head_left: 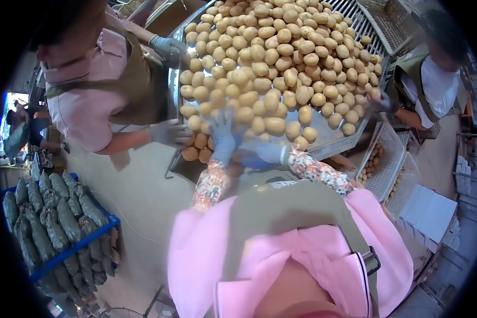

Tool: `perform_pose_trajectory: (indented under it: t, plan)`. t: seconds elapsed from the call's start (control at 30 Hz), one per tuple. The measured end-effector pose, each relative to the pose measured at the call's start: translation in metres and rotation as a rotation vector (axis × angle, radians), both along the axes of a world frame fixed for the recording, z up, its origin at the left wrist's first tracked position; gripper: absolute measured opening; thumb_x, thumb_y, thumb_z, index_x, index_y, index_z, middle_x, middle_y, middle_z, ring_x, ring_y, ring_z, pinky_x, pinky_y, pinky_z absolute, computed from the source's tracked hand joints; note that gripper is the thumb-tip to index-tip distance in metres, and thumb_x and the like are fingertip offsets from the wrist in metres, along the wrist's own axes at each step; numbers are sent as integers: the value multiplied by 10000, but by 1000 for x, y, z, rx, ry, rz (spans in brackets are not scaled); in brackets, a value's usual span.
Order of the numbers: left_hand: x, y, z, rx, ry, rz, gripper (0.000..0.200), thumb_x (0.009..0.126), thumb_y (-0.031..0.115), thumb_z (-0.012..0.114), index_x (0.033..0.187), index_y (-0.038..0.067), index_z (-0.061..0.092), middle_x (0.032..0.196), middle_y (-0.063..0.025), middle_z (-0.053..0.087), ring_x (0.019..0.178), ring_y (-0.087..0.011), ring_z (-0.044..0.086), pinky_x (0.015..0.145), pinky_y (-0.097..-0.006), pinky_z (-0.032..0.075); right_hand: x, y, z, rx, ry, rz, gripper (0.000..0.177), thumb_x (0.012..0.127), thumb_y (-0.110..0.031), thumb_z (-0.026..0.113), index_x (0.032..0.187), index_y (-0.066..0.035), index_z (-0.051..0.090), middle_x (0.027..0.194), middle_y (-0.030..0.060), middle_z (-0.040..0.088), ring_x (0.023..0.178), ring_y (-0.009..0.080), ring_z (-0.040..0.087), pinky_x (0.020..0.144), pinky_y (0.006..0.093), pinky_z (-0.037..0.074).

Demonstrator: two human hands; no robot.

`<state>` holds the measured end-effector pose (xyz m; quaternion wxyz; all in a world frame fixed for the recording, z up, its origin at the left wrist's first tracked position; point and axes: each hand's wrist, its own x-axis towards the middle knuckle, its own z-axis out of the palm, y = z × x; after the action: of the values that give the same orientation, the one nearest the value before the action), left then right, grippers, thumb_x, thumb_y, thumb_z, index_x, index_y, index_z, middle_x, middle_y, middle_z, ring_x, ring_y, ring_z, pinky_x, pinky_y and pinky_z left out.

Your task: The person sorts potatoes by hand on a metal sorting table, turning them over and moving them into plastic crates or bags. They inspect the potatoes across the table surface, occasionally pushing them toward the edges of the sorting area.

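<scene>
Right grip (266, 152) is too blurred to read near potatoes (259, 69).

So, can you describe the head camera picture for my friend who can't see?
Potatoes are heaped on a metal table, with a person's gloved left hand and right hand at its near edge. One co-worker stands at left, another at right.

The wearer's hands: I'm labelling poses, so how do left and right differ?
The left hand points forward toward the potatoes, fingers spread; the right hand points leftward across the body. The left hand extends farther from the apron; the right hand is nearer it. Both are gloved in blue-grey, with patterned sleeves.
</scene>
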<state>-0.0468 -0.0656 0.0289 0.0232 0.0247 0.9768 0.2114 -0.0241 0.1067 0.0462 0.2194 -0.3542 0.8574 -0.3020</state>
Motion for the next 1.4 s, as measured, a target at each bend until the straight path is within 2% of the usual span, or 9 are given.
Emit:
perform_pose_trajectory:
  t: [0.23, 0.3, 0.37, 0.67, 0.9, 1.07, 1.17, 1.23, 1.4]
  plan:
    - [90, -49, -60, -140, -1, 46, 776, 831, 471, 586, 1472, 154, 285, 1486, -197, 292, 1352, -441, 264, 1086, -587, 205, -7, 46, 41, -223, -281, -67, 363, 954, -151, 495, 1295, -31, 526, 1163, 88, 614, 1060, 161, 562, 878, 290, 462]
    - [115, -57, -46, -183, -38, 109, 773, 822, 434, 618, 1463, 136, 304, 1484, -191, 304, 1365, -407, 266, 1098, -557, 204, -6, 101, -21, -520, -1315, -526, 383, 953, -179, 514, 1311, -45, 511, 1188, 69, 601, 1051, 141, 548, 860, 256, 470]
    - [134, -66, -44, -227, -63, 163, 771, 814, 398, 651, 1453, 117, 324, 1482, -184, 316, 1377, -373, 268, 1110, -527, 203, 5, 125, -5, 140, -207, -93, 373, 880, -138, 582, 1252, -113, 570, 1121, 122, 648, 1049, 236, 607, 921, 330, 465]
    - [96, -24, -12, 154, 41, 80, 671, 839, 403, 622, 1399, 108, 397, 1457, -221, 328, 1341, -423, 285, 1070, -532, 275, 19, 60, -23, -165, 129, 8, 358, 929, -224, 539, 1265, -101, 556, 1151, 119, 596, 1058, 279, 571, 891, 368, 455]
    - [106, -18, -37, -123, -262, 21, 608, 850, 581, 488, 1377, 281, 458, 1520, -111, 282, 1351, -469, 246, 1078, -613, 195, -13, 49, 17, -502, -1040, -330, 455, 941, -79, 490, 1389, -66, 411, 1369, 95, 489, 1222, 174, 489, 1024, 306, 392]
    - [150, -60, -93, 505, -27, 393, 432, 918, 304, 516, 1300, 104, 526, 1445, -259, 327, 1301, -425, 356, 1071, -493, 298, -28, 131, -13, -14, -3, 88, 437, 971, -141, 454, 1407, -132, 423, 1356, 88, 503, 1231, 198, 486, 1039, 350, 385]
    - [144, -73, -78, 424, 73, 480, 448, 898, 283, 555, 1269, 34, 527, 1413, -270, 366, 1263, -433, 394, 1058, -480, 322, 10, 90, -65, -138, -822, -62, 386, 963, -183, 492, 1346, -126, 499, 1354, 91, 510, 1222, 222, 496, 1039, 354, 387]
    - [129, -69, -52, 29, 106, 413, 457, 887, 275, 575, 1259, 13, 524, 1397, -269, 388, 1235, -434, 426, 1050, -472, 335, 38, 43, -50, 124, 380, 306, 358, 965, -226, 503, 1308, -129, 535, 1308, 81, 549, 1183, 221, 521, 1006, 338, 410]
    - [81, -20, -22, 736, -106, 338, 540, 867, 334, 594, 1355, 150, 455, 1386, -197, 424, 1270, -373, 409, 1055, -496, 297, -14, -7, 26, -431, -808, -27, 341, 946, -148, 476, 1258, -17, 526, 1246, 99, 555, 1079, 185, 529, 950, 296, 409]
